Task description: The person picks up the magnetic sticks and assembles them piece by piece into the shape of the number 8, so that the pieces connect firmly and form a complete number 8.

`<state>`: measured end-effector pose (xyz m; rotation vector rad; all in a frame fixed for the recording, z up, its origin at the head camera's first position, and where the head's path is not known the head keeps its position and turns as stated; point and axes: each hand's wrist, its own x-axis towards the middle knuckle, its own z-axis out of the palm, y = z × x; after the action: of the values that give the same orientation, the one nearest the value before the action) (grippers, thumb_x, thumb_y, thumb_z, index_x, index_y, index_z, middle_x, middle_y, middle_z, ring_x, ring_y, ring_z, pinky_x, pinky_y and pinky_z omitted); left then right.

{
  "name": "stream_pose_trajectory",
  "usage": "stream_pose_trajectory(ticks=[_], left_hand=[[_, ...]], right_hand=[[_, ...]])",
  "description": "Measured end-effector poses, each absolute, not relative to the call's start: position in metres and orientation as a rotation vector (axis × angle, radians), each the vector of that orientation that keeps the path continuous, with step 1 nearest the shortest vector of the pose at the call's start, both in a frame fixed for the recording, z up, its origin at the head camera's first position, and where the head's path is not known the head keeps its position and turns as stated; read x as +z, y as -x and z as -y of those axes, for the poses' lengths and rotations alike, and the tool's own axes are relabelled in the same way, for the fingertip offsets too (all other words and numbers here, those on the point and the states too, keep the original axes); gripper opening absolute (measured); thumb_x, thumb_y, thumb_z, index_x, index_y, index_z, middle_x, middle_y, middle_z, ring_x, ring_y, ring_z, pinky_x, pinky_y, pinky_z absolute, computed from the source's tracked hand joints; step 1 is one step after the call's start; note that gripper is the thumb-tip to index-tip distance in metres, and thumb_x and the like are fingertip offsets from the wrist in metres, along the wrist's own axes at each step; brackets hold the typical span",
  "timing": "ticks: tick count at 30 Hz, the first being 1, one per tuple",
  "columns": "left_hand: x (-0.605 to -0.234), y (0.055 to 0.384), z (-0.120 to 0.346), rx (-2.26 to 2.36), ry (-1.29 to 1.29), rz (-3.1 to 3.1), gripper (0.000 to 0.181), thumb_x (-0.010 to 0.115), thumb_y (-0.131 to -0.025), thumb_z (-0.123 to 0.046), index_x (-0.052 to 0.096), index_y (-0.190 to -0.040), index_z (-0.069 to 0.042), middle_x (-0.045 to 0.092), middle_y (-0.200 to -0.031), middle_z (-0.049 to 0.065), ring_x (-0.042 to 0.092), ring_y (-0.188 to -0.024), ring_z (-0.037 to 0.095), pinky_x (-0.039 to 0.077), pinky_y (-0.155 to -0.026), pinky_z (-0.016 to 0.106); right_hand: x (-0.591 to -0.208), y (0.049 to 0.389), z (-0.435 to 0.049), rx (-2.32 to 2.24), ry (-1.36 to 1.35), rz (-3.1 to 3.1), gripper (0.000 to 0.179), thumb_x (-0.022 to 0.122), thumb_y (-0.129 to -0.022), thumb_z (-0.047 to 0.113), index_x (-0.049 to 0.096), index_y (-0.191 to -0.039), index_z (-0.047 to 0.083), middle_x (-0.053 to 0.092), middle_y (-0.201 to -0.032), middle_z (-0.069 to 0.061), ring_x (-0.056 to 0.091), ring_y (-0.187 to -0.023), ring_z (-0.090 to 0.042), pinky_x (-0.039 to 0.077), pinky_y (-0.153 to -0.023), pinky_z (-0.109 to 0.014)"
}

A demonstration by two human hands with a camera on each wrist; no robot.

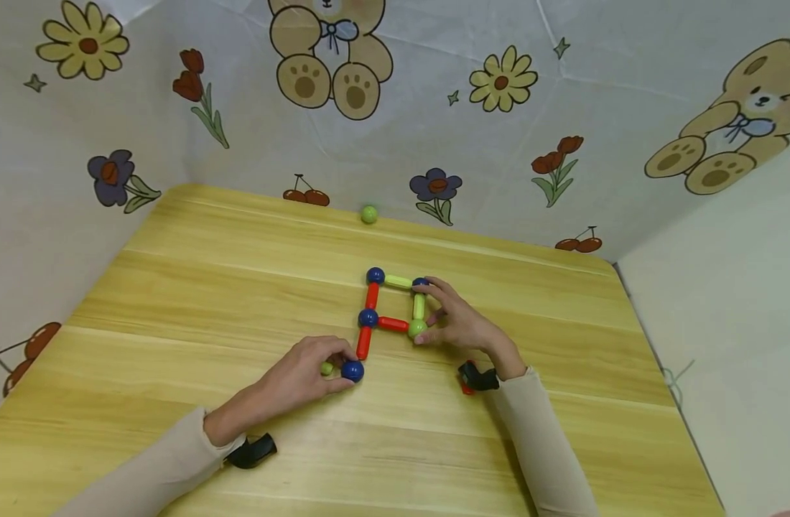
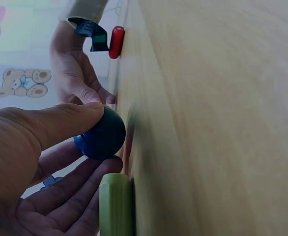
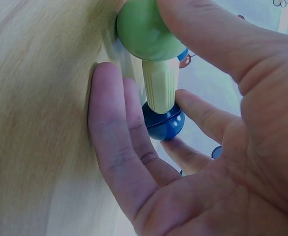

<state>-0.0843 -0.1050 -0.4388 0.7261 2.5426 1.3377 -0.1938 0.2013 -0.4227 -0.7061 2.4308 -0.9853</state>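
Observation:
On the wooden table lies a flat frame of magnetic rods and balls: a square of two red and two light green rods, with a red rod [image 1: 364,343] running down from its lower left blue ball [image 1: 368,318]. My left hand [image 1: 307,370] pinches a blue ball [image 1: 352,371] [image 2: 103,132] between thumb and fingers, right by that rod's lower end. A light green rod [image 2: 116,204] lies beside those fingers. My right hand [image 1: 462,319] spans the square's right side, thumb on the green ball [image 1: 418,328] [image 3: 149,29], fingers at the upper right blue ball [image 3: 164,124].
A loose green ball [image 1: 369,214] sits at the table's back edge. Under the right wrist, partly covered by the black wrist band [image 1: 479,376], lies a red piece [image 2: 117,43]. A patterned cloth [image 1: 240,93] hangs behind the table.

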Motion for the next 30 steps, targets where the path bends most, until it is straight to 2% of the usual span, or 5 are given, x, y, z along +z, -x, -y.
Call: stream_pose_trajectory(ticks=[20,25,28,30], left_hand=[[-0.443,0.082,0.098,1.306,-0.661,-2.648,0.026,0.087,-0.084,-0.015,0.072,-0.106,-0.011,0.071,-0.096,-0.004,0.066,-0.085,0.010,0.055,-0.079,0.027],[-0.438,0.088,0.110,1.247,-0.727,-2.609,0.034,0.088,-0.084,-0.018,0.071,-0.113,-0.011,0.072,-0.105,-0.003,0.067,-0.096,0.014,0.056,-0.087,0.034],[-0.431,0.095,0.125,1.144,-0.781,-2.584,0.038,0.089,-0.083,-0.020,0.071,-0.115,-0.013,0.070,-0.112,-0.003,0.063,-0.102,0.017,0.052,-0.093,0.039],[-0.428,0.100,0.136,1.079,-0.795,-2.562,0.038,0.089,-0.082,-0.021,0.071,-0.115,-0.014,0.068,-0.112,-0.003,0.060,-0.101,0.017,0.050,-0.092,0.040]], right_hand=[[-0.422,0.193,-0.202,-0.988,0.731,-2.433,0.089,0.086,-0.085,0.018,0.036,-0.158,0.008,0.010,-0.168,-0.023,0.065,-0.099,-0.025,0.055,-0.092,-0.041],[-0.422,0.193,-0.202,-0.993,0.747,-2.431,0.089,0.087,-0.085,0.018,0.036,-0.158,0.007,0.011,-0.168,-0.024,0.066,-0.099,-0.025,0.055,-0.092,-0.041],[-0.423,0.193,-0.202,-0.995,0.737,-2.432,0.089,0.087,-0.084,0.017,0.037,-0.158,0.008,0.011,-0.168,-0.022,0.065,-0.099,-0.024,0.055,-0.092,-0.041],[-0.424,0.194,-0.203,-0.992,0.728,-2.433,0.089,0.087,-0.084,0.017,0.037,-0.158,0.009,0.011,-0.168,-0.021,0.065,-0.099,-0.024,0.055,-0.093,-0.042]])
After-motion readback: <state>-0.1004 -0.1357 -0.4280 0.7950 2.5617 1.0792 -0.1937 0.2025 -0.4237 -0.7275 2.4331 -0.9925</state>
